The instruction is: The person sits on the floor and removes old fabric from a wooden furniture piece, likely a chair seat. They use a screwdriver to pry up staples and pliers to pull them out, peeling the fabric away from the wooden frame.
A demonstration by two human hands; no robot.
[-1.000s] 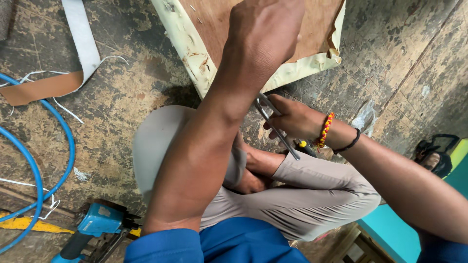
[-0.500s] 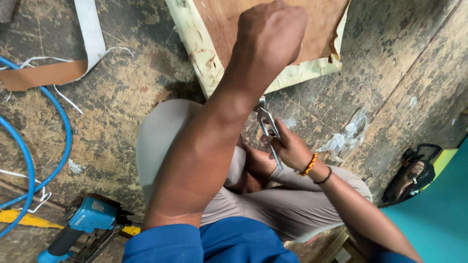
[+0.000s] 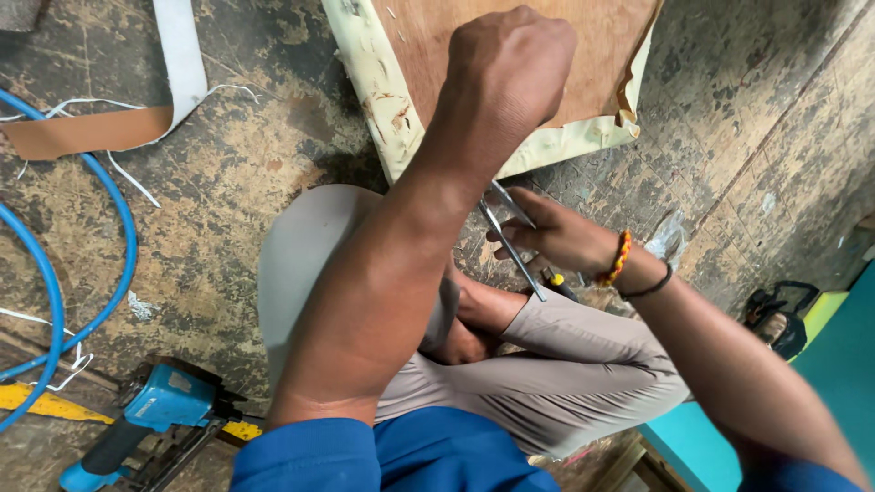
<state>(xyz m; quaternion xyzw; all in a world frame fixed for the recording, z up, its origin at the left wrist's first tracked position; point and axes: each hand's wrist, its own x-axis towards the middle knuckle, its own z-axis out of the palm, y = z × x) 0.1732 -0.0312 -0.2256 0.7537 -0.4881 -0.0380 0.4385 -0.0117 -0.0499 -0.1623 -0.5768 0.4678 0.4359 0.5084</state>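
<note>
Left hand clenched in a fist, pressing on brown plywood board with cream foam edging lying on the floor. Right hand gripping thin metal pliers just below the board's edge.

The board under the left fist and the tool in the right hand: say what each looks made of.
The board looks like plywood or hardboard, matte brown with faint grain, edged by cream, stained padding or fabric. The tool in the right hand looks like bare metal, thin and shiny grey; pliers or scissors, hard to tell. The left hand rests fisted on the board.
</note>
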